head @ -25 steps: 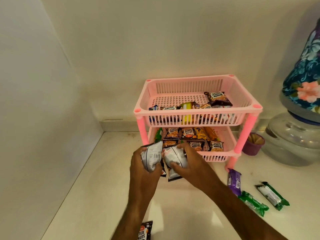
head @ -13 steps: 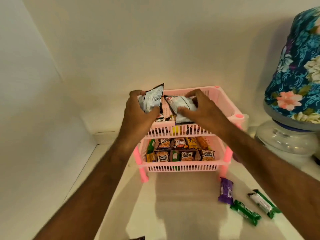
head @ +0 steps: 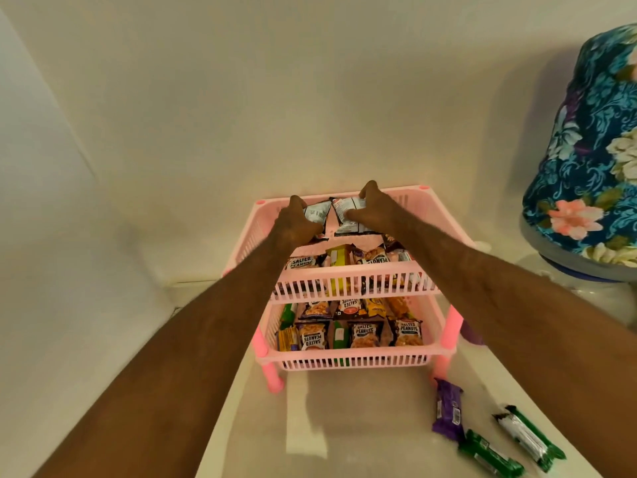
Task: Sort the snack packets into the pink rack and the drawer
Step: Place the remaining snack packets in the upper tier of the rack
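Observation:
A pink two-tier rack [head: 348, 283] stands on the white counter against the wall. Both tiers hold several snack packets, many marked salted peanuts [head: 363, 334]. My left hand [head: 293, 224] grips a black-and-white snack packet [head: 317, 213] over the back of the top tier. Beside it, my right hand [head: 374, 210] grips a second black-and-white packet [head: 350, 219], its lower edge down in the tier. On the counter to the right lie a purple bar [head: 447, 410] and two green bars [head: 489, 455] [head: 529, 436]. No drawer is in view.
A water dispenser jar under a blue floral cover [head: 586, 188] stands at the right. A small purple cup [head: 474, 334] sits behind the rack's right leg. A wall closes off the left side.
Both hands carried their packets up from the counter in front of the rack and then forward, down into the back of the top tier.

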A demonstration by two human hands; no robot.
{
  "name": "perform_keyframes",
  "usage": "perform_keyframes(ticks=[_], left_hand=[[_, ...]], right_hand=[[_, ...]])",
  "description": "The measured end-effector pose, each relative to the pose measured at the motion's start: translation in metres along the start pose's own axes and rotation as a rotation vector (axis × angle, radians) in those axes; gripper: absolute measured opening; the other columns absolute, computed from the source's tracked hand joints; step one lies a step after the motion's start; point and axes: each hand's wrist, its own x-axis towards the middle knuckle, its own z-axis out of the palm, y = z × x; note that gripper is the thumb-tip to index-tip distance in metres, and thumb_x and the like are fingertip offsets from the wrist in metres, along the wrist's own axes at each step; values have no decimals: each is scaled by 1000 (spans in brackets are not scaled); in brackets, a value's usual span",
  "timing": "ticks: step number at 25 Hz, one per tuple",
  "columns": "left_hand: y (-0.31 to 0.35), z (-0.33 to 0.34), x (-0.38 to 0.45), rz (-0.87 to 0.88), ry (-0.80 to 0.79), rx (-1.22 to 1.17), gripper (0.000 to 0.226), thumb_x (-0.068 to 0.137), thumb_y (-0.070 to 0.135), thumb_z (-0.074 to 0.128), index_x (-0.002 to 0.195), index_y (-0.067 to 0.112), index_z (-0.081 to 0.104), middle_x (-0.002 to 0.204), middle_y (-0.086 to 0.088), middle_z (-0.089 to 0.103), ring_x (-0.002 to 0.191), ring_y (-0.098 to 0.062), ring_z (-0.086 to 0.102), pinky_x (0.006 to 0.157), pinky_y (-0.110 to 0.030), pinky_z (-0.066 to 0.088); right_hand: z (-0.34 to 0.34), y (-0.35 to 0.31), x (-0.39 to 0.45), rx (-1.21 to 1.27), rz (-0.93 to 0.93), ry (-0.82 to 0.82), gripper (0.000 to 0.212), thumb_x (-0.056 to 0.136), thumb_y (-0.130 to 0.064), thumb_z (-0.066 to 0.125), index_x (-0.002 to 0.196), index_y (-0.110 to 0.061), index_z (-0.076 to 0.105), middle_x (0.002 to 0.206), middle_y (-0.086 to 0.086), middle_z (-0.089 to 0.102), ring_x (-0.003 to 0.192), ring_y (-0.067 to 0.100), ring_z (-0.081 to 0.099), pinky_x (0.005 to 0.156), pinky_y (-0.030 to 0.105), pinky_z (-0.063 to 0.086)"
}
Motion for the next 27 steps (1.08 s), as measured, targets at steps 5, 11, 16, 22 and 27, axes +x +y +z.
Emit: perform_keyframes(ticks=[5,11,16,22,27], left_hand=[[-5,18,29,8,-2,108,67,83,23,81,136,12,40,125,-15,63,88,-20,59,56,-25,47],[-13,33,42,-68,-132,261,75,88,36,76,144,7,35,140,-17,53,120,-31,59,74,-31,49],[-11,27,46,77,11,571,40,98,33,62,129,7,59,132,-13,53,118,-31,54,95,-45,52],[-15,23,35,119,-172,578,29,94,12,66,123,12,71,134,-8,64,121,-26,59,105,-47,48],[-13,-10,3,198,72,434,33,100,8,54,126,22,69,141,-3,60,125,-26,58,104,-48,48]], right_hand=[[17,6,24,-114,-38,-26,55,91,-25,72,128,-10,33,105,20,59,81,26,59,55,28,40],[33,12,37,-342,-5,-132,55,96,-35,65,136,-8,38,135,26,48,116,40,57,87,42,50],[33,13,41,-709,-158,-67,40,95,-31,64,128,-10,56,137,15,49,122,35,50,97,50,48],[32,13,39,-632,-97,-239,38,93,-23,67,128,-9,61,134,12,58,117,29,58,102,45,49],[10,-3,7,-367,-213,-53,33,95,-36,64,122,-17,63,131,7,59,112,23,58,95,41,50]])
